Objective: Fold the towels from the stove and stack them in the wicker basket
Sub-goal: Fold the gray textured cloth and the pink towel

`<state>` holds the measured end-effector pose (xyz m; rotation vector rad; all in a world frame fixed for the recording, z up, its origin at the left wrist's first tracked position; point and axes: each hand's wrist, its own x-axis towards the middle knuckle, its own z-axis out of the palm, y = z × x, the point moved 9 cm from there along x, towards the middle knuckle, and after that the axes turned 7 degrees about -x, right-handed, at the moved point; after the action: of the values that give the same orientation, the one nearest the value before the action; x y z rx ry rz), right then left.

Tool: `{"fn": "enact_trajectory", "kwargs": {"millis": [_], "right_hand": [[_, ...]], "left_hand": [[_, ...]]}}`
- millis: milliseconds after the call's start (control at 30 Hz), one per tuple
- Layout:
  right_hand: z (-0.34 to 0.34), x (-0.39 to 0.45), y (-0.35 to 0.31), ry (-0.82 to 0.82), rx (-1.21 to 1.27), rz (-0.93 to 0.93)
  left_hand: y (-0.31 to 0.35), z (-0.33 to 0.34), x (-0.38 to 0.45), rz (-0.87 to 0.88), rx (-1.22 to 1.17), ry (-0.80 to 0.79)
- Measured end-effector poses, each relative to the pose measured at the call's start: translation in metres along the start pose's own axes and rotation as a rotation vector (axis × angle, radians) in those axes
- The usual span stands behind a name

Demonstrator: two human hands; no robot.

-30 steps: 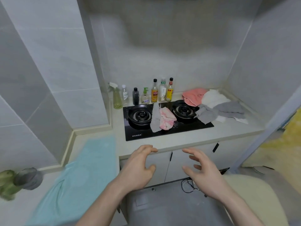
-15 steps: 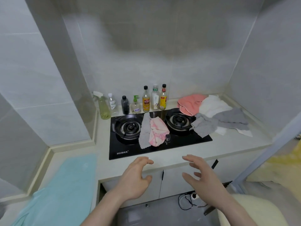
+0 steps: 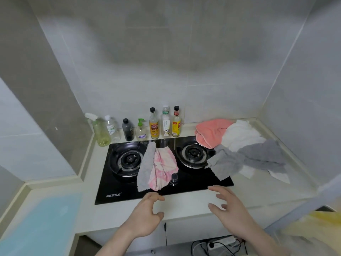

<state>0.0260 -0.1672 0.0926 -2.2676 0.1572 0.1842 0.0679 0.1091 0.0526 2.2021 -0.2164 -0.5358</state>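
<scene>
**kitchen_lurker:** Pale stone countertop [image 3: 184, 204] ran along a grey-tiled corner, and nearest the camera both bare hands hovered over its front edge. Left hand [image 3: 145, 213] had its fingers loosely curled and spread, holding nothing. Right hand [image 3: 230, 209] was the same, fingers fanned out, empty. Palms faced each other, so I'd guess they were lining up for a grab.

**towelguy:** Where were the towels though?

**kitchen_lurker:** Just past the fingertips, on the black glass two-burner gas stove [image 3: 162, 167]. A crumpled pink-and-white patterned towel [image 3: 163, 167] lay between the burners, with a long grey fringed cloth [image 3: 146, 167] touching its left side. Both looked dropped, not laid out, which is probably why they're bunched. Off to the right, a grey waffle-textured towel [image 3: 245, 159] spilled from the stove's edge onto the counter, over a white towel [image 3: 239, 135], with a coral pink fleecy towel [image 3: 212, 132] behind.

**towelguy:** And the basket?

**kitchen_lurker:** No wicker basket in view at all. A row of bottles [image 3: 153, 124] stood against the back wall, out of the way. A light blue mat [image 3: 42, 222] lay on the counter at the left, maybe the folding spot.
</scene>
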Motion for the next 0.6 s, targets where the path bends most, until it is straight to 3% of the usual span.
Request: {"fn": "enact_trajectory", "kwargs": {"millis": [300,600], "right_hand": [[-0.008,0.067,0.073,-0.012,-0.071,0.180],[-0.001,0.132,0.151,-0.184,-0.300,0.297]], "left_hand": [[0.022,0.003,0.092,0.040,0.022,-0.068],[0.038,0.029,0.136,0.045,0.042,-0.127]]}}
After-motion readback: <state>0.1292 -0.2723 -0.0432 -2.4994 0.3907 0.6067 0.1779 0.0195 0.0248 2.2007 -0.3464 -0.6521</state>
